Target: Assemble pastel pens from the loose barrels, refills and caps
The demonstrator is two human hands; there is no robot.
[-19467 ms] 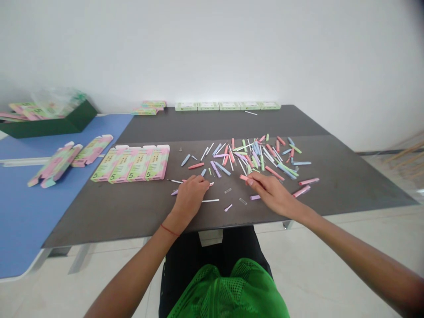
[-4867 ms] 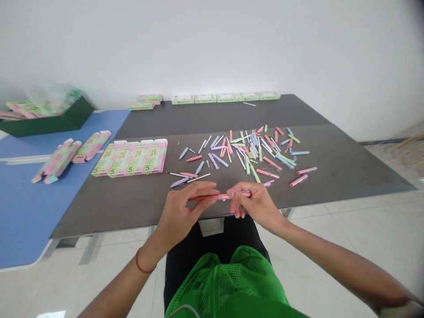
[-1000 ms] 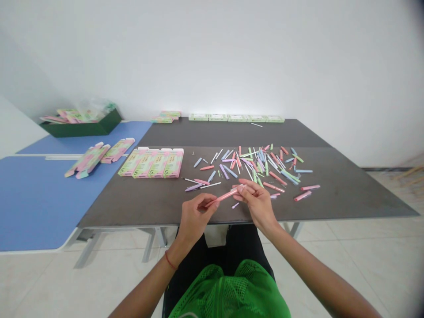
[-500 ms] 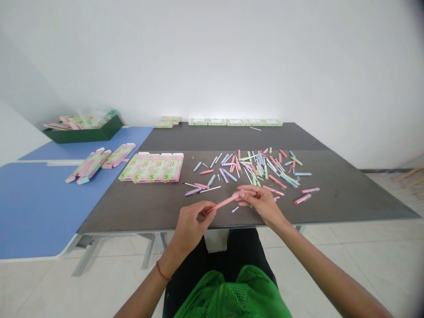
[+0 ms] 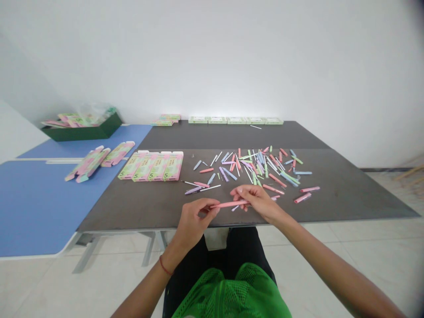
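Note:
Above the near edge of the dark table, a pink pen (image 5: 231, 204) is stretched nearly level between my two hands. My left hand (image 5: 196, 217) pinches its left end between thumb and fingers. The pen's right end is in the closed fingers of my right hand (image 5: 256, 201), which partly hide it. Under the pen lies a small lilac pen part (image 5: 235, 208). Beyond my hands spreads a loose heap of pen parts (image 5: 255, 165), with pink, blue, green and lilac barrels and white refills. Just past my left hand lie a purple barrel (image 5: 193, 191) and a refill (image 5: 211, 187).
Several printed cartons (image 5: 155, 167) lie in a row on the left of the table (image 5: 109, 214). More cartons (image 5: 89, 162) and a green box (image 5: 89, 132) are on the blue table. White-green boxes (image 5: 236, 120) line the back edge. Two pink pens (image 5: 302, 198) lie at the right.
The pink pen has turned from slanting up to the right to almost level. My right hand has moved slightly lower, its fingers bending differently around the pen's end.

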